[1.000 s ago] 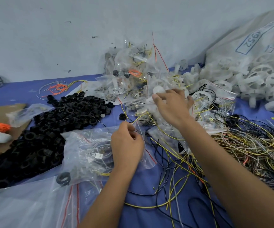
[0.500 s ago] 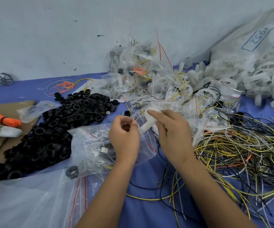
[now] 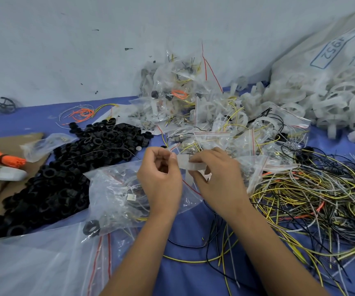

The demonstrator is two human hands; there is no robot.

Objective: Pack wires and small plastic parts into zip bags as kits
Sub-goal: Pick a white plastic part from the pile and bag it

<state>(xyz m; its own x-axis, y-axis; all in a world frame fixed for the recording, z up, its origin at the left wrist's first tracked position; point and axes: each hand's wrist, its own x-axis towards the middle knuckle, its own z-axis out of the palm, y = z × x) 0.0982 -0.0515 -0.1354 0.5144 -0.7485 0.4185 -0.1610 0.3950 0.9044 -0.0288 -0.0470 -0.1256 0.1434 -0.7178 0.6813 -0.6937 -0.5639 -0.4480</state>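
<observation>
Both hands pulled back from the bag pile w/ a white part [image 3: 190, 165]: right [image 3: 217, 180] pinching it, left [image 3: 161, 174] pinching the zip bag [image 3: 185, 195] mouth, above the desk [image 3: 189, 278]. Part about to go in, prob wires next.

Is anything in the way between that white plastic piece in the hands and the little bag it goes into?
Nothing visible blocks it. The right hand holds the white plastic part right at the small zip bag pinched by the left hand. Whether the bag's mouth is open, I cannot tell.
</observation>
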